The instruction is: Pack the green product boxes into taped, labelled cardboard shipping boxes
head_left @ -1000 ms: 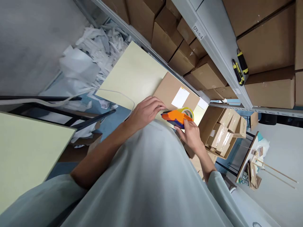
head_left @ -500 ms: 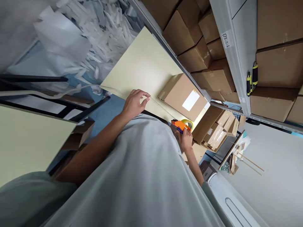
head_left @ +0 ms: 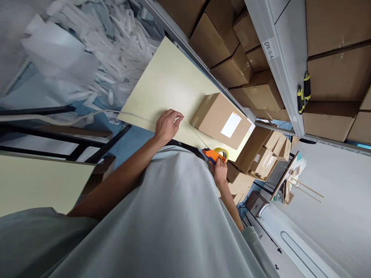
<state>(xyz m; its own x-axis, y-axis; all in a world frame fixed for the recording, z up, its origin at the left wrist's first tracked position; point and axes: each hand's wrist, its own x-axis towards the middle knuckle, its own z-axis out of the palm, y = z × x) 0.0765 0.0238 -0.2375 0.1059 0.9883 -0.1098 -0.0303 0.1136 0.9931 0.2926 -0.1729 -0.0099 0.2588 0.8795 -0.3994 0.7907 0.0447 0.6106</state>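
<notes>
Orange tape disp. (head_left: 212, 155) at 4 o'clock, w/ R hand (head_left: 220, 172) curled round it; L hand (head_left: 167, 126) half-open, apparently empty, 10 o'clock. Steady box (head_left: 219, 120), 2 o'clock; dispense w/o slack.

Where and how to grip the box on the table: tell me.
Probably grip the box by its left and right end faces, a hand from each side: its visible faces are flat, and the left end is turned toward the left hand. The right hand would likely need to release the tape gun first.
</notes>
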